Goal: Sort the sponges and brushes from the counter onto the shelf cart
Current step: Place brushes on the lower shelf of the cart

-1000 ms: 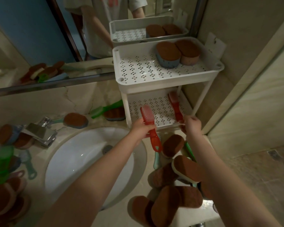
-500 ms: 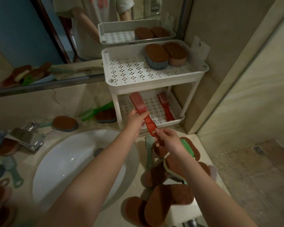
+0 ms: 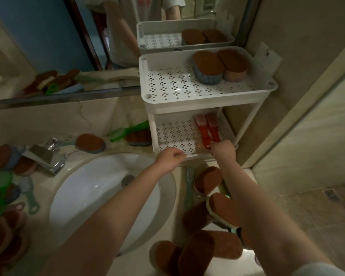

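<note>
The white shelf cart (image 3: 187, 99) stands on the counter against the mirror. Its top tray holds two brown-topped sponges (image 3: 208, 66). On the lower tray lie two red brushes (image 3: 204, 129) side by side at the right. My right hand (image 3: 223, 151) is at the lower tray's front edge and holds the handle ends of the red brushes. My left hand (image 3: 170, 159) hovers at the tray's front edge, fingers loosely curled, holding nothing. Several brown sponges (image 3: 207, 180) and a pale green brush (image 3: 188, 188) lie on the counter under my right arm.
A white sink (image 3: 100, 198) with a chrome tap (image 3: 46, 154) fills the middle. A green brush (image 3: 127, 130) and sponges lie behind the sink. More sponges and brushes (image 3: 2, 196) are heaped at the left. A tiled wall stands right of the cart.
The red brush passed from my left hand to my right hand and now lies on the lower tray beside the other red brush. My left hand has let go and drawn back.
</note>
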Action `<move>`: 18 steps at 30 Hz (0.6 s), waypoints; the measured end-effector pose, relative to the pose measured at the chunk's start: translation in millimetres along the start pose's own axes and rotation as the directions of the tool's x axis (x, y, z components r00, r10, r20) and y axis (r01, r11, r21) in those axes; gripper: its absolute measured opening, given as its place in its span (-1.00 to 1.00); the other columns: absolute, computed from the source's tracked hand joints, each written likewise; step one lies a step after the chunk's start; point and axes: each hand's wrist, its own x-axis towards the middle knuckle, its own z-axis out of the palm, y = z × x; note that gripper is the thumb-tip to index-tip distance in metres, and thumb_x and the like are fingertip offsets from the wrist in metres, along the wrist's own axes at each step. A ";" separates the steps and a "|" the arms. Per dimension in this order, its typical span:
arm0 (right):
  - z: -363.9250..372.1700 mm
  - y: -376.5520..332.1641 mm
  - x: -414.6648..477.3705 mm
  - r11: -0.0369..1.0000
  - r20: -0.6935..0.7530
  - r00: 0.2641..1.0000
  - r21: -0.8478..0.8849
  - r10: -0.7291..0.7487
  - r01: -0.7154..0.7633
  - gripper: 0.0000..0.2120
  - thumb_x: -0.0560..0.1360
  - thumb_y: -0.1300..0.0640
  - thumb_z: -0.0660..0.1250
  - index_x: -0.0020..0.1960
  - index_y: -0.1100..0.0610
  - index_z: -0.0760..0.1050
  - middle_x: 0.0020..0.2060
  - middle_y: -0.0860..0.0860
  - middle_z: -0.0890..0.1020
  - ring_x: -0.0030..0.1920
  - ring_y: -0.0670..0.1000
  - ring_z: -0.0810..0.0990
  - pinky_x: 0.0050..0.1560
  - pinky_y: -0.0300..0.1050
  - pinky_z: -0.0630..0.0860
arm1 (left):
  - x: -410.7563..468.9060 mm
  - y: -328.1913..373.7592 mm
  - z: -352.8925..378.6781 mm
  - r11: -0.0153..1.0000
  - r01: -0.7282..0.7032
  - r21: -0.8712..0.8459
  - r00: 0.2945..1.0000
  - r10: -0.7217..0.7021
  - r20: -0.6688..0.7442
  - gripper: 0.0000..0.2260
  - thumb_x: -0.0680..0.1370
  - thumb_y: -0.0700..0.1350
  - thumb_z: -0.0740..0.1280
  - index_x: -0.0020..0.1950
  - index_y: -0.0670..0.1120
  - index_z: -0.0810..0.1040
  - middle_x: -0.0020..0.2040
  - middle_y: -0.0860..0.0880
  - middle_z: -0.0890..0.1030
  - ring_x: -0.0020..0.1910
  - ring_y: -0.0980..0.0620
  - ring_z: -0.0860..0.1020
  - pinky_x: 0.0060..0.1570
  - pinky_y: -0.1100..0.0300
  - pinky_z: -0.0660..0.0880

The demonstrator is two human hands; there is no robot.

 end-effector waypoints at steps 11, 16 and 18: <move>-1.7 -1.5 -2.4 0.870 -0.072 0.975 -0.468 -0.211 0.154 -0.79 0.54 0.09 0.27 0.07 0.20 0.55 -0.06 0.12 0.63 -0.02 0.15 0.61 -0.17 -0.07 0.45 | -4.5 -3.9 1.3 0.999 -0.043 -0.015 0.999 0.043 -0.027 -0.73 0.54 -0.02 0.31 0.16 -0.13 0.58 0.18 -0.05 0.58 0.19 0.00 0.51 0.24 0.13 0.41; -6.7 23.3 -24.2 0.905 -0.108 0.912 -0.212 -0.397 0.368 -0.77 0.53 0.00 0.29 0.06 0.15 0.52 -0.20 0.04 0.56 -0.12 0.09 0.55 -0.19 -0.15 0.36 | -24.2 1.0 8.9 0.958 -0.272 0.089 0.923 0.286 -0.258 -0.85 0.51 -0.15 0.34 0.04 -0.17 0.60 0.05 -0.10 0.58 0.08 -0.02 0.51 0.15 0.14 0.42; -10.7 38.3 -35.0 0.890 -0.056 0.900 -0.182 -0.433 0.417 -0.79 0.51 0.02 0.32 0.06 0.12 0.51 -0.22 0.03 0.57 -0.13 0.07 0.55 -0.20 -0.15 0.36 | -34.3 0.5 16.7 0.941 -0.330 0.079 0.910 0.340 -0.238 -0.88 0.50 -0.17 0.35 -0.02 -0.18 0.59 -0.01 -0.10 0.56 0.01 -0.02 0.52 0.06 0.17 0.44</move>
